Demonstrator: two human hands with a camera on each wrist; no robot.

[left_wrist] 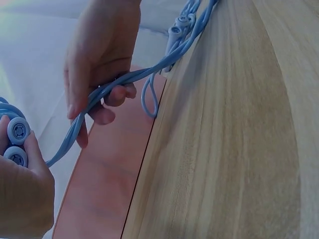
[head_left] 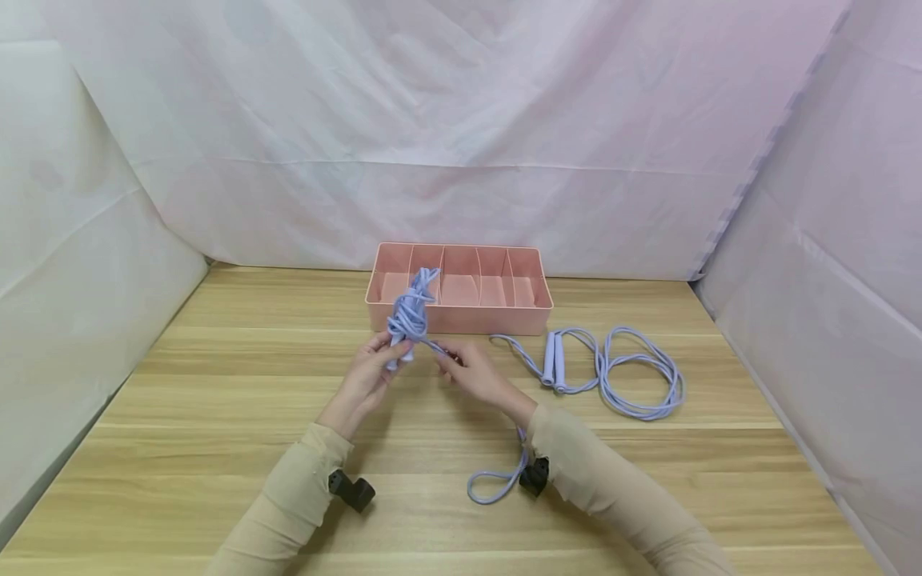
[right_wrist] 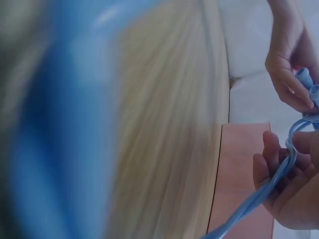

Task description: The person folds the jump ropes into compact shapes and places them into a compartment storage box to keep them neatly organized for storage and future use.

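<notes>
Nearest, we've got a loose rope loop (head_left: 512, 482) by the right sleeve (head_left: 576, 448). Left grip (head_left: 367, 374) curled round the bundled jump rope (head_left: 409, 316); right grip (head_left: 471, 374) closed on its twisted strands. Second jump rope (head_left: 559, 366) rightward on bench (head_left: 720, 480). Bundle blocks part of the pink tray (head_left: 468, 320). Left wrist shows handle ends (left_wrist: 19, 130) face-on, tiny from head.

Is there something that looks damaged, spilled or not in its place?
Nothing stands out: no spill or damage shows. The held rope is wound round its handles, another rope lies looped, and the pink organizer stands upright.
</notes>
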